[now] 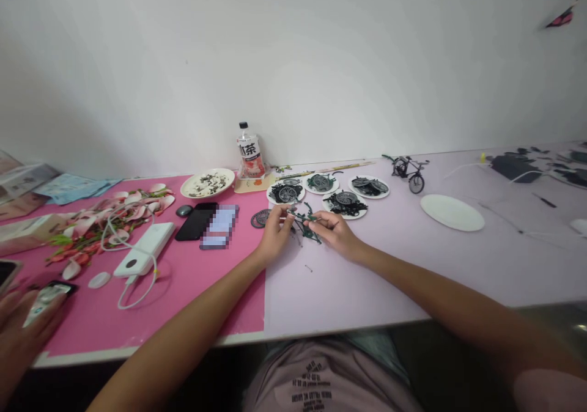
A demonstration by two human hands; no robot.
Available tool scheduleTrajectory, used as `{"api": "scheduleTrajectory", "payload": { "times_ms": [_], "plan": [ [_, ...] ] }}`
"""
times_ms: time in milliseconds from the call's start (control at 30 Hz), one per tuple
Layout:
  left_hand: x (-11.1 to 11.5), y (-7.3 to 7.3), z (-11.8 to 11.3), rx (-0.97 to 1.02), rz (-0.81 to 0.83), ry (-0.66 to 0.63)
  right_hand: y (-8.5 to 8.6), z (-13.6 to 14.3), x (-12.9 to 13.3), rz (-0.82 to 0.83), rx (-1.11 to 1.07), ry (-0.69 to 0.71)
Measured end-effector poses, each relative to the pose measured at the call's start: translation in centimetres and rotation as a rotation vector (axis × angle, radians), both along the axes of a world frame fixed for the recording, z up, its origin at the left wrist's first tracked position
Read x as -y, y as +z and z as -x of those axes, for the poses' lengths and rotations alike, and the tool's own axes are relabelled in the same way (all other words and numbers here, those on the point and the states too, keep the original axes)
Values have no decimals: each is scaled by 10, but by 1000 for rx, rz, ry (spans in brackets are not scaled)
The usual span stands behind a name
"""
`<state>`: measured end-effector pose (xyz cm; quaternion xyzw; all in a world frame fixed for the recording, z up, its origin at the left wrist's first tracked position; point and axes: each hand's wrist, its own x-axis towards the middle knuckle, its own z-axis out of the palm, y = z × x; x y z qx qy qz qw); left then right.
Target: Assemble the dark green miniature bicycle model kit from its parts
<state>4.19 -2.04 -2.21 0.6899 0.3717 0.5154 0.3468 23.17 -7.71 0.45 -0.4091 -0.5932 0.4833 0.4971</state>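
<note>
My left hand [276, 233] pinches one end of a dark green model bicycle part [311, 233] just above the table. From the other side, my right hand [338, 233] has thumb and fingertips closed on the same green piece. Its exact shape is partly hidden by my fingers. Loose spoked wheels [260, 217] lie flat beside my left hand. A small thin dark piece [309, 269] rests on the table nearer to me. Behind my hands, a plate [349, 216] carries a grey wheel and black parts. An assembled toy bicycle [409, 172] stands upright to the right.
More small plates [268, 195] of parts line the back. A drink bottle [250, 152], phones [195, 224], a white power bank [145, 250] and pink petals [132, 207] are left. Another person's hand [27, 320] rests at far left. Rightward lie an oval plate [452, 213] and screwdriver [543, 200].
</note>
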Motion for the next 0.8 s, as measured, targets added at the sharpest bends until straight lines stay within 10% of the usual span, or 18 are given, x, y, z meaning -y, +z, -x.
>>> {"api": "scheduleTrajectory", "payload": {
  "times_ms": [433, 800],
  "plan": [
    [1, 6, -1, 69, 133, 80, -5, -1, -5, -26, -45, -106],
    [23, 28, -3, 29, 193, -258, -6, -2, -7, -196, 82, -170]
  ]
}}
